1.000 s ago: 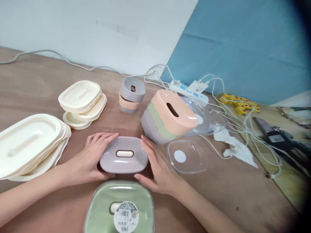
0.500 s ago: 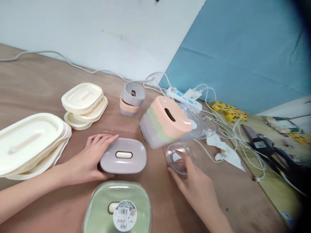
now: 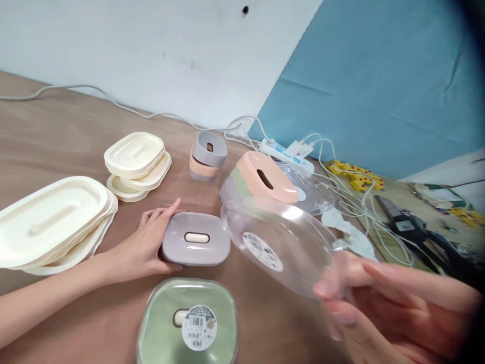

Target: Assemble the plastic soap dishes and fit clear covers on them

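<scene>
My left hand (image 3: 146, 242) rests against the left side of a grey oval box (image 3: 196, 238) with a cream slot in its top; its fingers curve round the box's edge. My right hand (image 3: 382, 308) is raised close to the camera and grips the rim of a clear plastic cover (image 3: 276, 242) with a white sticker, held tilted above the table. A green box (image 3: 188, 323) under a clear cover with a label lies nearest me.
Stacks of cream lids lie at the left (image 3: 53, 220) and further back (image 3: 135, 157). A leaning stack of peach, green and grey boxes (image 3: 261, 179), a small grey and peach stack (image 3: 207, 154), a power strip (image 3: 286, 151), cables and crumpled paper (image 3: 346, 230) lie behind.
My right hand left the grey box, took the clear cover from the table to the right and lifted it up toward the camera. My left hand stayed on the grey box.
</scene>
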A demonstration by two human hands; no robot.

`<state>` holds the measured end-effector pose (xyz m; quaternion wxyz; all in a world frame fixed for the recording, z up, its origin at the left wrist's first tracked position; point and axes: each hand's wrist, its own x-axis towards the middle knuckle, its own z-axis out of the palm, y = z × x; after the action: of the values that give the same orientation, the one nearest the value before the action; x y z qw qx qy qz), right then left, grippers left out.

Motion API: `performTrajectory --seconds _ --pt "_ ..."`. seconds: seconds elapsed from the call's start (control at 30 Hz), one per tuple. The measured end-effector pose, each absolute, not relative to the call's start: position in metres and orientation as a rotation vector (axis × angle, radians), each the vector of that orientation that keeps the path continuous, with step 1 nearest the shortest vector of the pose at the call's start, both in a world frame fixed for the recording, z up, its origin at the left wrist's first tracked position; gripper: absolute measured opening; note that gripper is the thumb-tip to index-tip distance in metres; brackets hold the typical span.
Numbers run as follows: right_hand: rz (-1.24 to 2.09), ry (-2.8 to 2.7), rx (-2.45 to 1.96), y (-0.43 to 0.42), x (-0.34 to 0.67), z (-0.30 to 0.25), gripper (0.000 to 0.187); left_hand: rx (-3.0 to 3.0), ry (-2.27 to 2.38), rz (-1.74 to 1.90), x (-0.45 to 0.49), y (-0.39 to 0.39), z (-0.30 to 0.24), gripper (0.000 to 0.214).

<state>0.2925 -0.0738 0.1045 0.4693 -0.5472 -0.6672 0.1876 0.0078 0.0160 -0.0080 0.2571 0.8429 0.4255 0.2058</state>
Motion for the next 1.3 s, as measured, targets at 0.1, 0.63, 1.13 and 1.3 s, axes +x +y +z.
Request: performTrajectory --seconds 0.1,0.63,1.13,1.3 --pt "0.822 -1.478 -1.071 -0.051 0.271 0.091 0.031 2.200 1.183 0.636 0.007 0.017 -0.012 0.125" --pt "1.298 -1.269 -1.362 -0.018 0.261 0.026 0.047 1.971 1.057 0.880 0.001 0.021 -0.012 0.088" --pt "1.104 -1.559 -1.566 -0.024 0.259 0.016 0.061 2.110 1.093 0.712 0.002 0.017 0.001 0.083" --pt "1.121 -1.573 -1.593 -0.028 0.255 0.014 0.059 2.185 1.088 0.657 0.003 0.016 0.001 0.090"
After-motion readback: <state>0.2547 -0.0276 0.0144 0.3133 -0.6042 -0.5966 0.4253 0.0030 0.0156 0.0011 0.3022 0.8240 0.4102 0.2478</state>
